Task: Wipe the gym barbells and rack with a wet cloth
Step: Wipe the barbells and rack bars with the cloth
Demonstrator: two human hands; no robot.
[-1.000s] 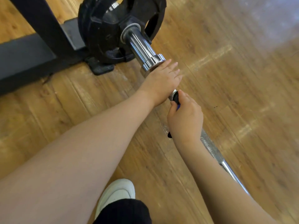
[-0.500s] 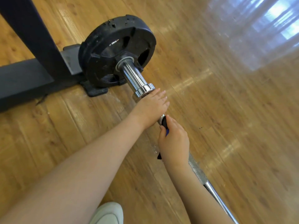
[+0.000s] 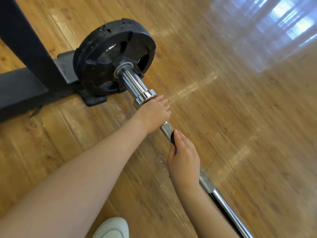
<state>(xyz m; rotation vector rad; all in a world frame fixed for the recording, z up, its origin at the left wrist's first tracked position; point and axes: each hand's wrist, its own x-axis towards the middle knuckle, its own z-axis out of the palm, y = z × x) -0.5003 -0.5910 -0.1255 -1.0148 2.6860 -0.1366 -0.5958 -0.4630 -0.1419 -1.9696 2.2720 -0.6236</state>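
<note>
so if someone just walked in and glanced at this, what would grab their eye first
Probably the chrome barbell running diagonally across the wooden floor, with a black plate on its far end beside the dark rack at upper left. Next, both hands on the bar at centre: the left hand just below the sleeve collar, and the right hand lower down, wrapped around a dark cloth on the knurled section.

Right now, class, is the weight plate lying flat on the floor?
No. The weight plate stands upright on its edge, threaded on the barbell sleeve beside the rack.
</note>
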